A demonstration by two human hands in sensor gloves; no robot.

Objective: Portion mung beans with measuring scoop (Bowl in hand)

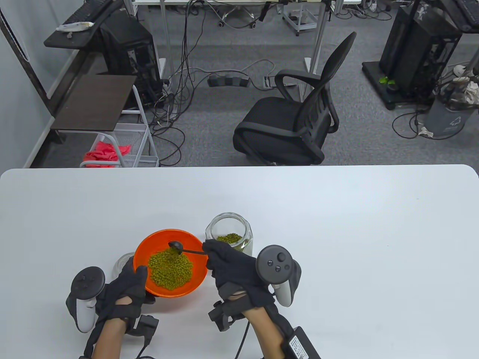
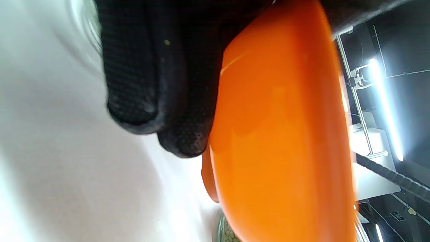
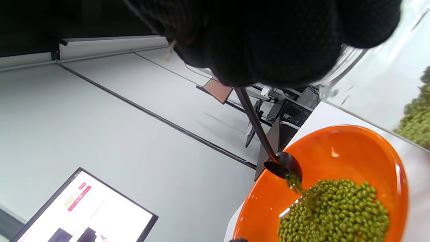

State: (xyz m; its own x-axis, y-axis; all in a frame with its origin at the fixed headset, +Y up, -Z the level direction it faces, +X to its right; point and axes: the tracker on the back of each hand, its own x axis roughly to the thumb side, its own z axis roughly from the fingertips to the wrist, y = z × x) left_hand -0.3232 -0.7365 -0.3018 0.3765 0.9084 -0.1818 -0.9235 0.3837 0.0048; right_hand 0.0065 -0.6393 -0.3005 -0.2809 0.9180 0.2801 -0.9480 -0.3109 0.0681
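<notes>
While the left hand (image 1: 125, 288) grips the orange bowl (image 1: 149, 243) off the table to catch beans (image 1: 170, 269), the right hand (image 1: 232, 267) pinches the scoop (image 1: 176, 246), tipped and pouring; the jar (image 1: 230, 233) stands just behind.

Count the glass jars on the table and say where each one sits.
2. One glass jar, open and holding mung beans, stands just behind the orange bowl and the right hand. A second jar peeks out left of the bowl, mostly hidden.

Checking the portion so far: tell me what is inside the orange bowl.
The orange bowl holds a heap of green mung beans, with more falling from the black scoop tipped over it. The bowl floor beneath the heap is covered.
</notes>
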